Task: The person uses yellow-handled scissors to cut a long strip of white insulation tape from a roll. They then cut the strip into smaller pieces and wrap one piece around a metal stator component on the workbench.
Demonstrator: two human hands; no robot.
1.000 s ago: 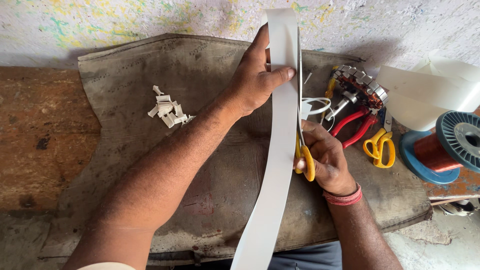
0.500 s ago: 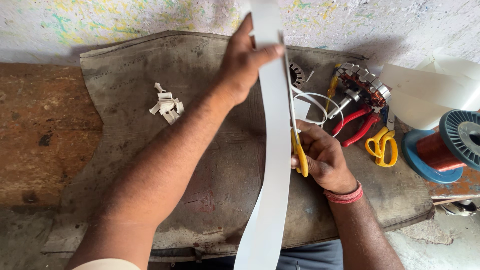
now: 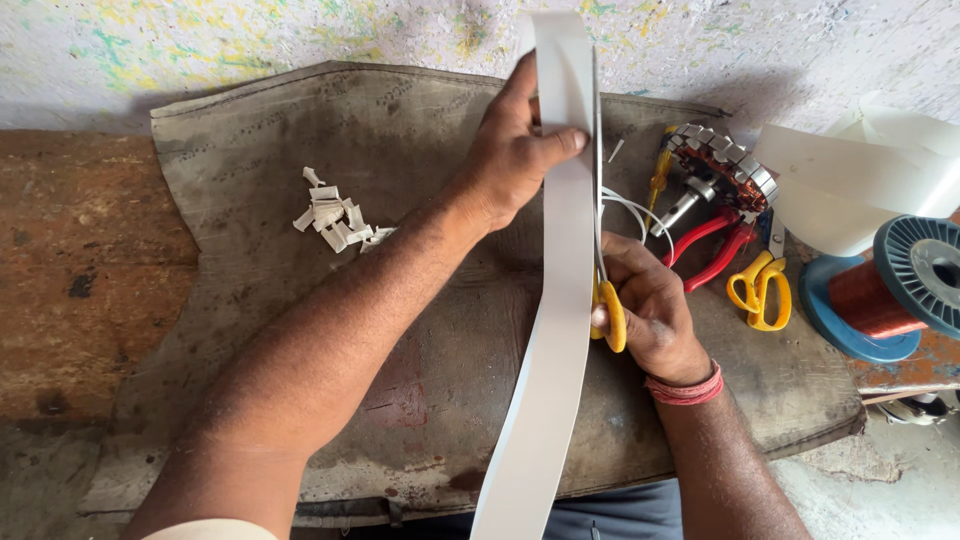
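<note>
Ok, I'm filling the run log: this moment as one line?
left hand: holds white strip | right hand: yellow-handled scissors cutting strip edge | surface: grey mat

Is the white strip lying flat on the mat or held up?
Held up. The left hand pinches the strip near its top, and it hangs curving above the mat toward the person's lap.

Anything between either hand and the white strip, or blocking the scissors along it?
Nothing visible. The left hand pinches the white strip directly near its top; the right hand works the yellow-handled scissors along the strip's right edge. The cut white scraps and red-handled pliers lie off to the sides.
</note>
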